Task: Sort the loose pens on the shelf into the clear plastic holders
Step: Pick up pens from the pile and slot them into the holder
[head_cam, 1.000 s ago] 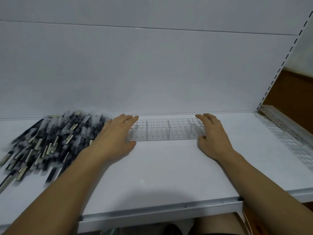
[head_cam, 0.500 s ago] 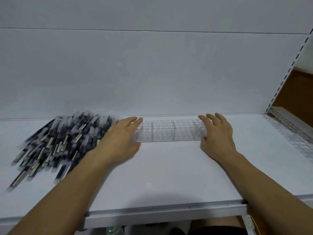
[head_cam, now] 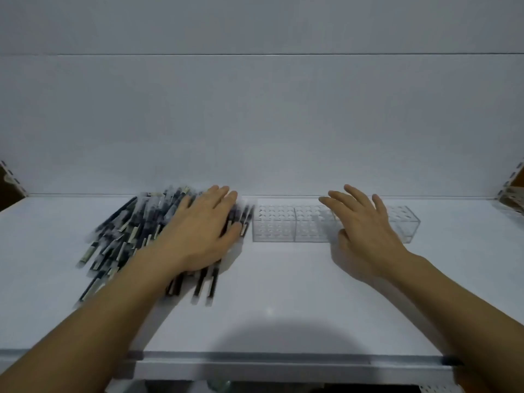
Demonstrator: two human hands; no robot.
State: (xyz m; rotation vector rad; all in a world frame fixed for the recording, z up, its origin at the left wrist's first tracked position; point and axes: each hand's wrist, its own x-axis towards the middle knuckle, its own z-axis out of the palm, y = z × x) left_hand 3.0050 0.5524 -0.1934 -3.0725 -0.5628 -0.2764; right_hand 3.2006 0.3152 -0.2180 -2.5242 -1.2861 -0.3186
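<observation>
A plain white shelf (head_cam: 283, 307) runs in front of the person, backed by a bare white panel (head_cam: 255, 123), with a grey front lip (head_cam: 255, 361) nearest them. From the middle of the shelf, one heap of dark pens (head_cam: 127, 231) lies out at about ten o'clock. There are dozens of them, too many and too blurred to count, most pointing from seven towards one o'clock. The left hand (head_cam: 204, 231) lies flat on the right side of that heap, fingers straight and together, gripping nothing. At about one o'clock, close to the panel, stands one row of clear plastic holders (head_cam: 295, 225) with round holes in their tops and no pens in them. Two blocks show plainly and a third pokes out at the far end. The right hand (head_cam: 365, 231) covers the stretch between, so the full count is hidden. Its fingers are spread apart and nearly straight, holding nothing, and I cannot tell whether they touch the plastic. The nearest pens lie just beside the row's left end.
</observation>
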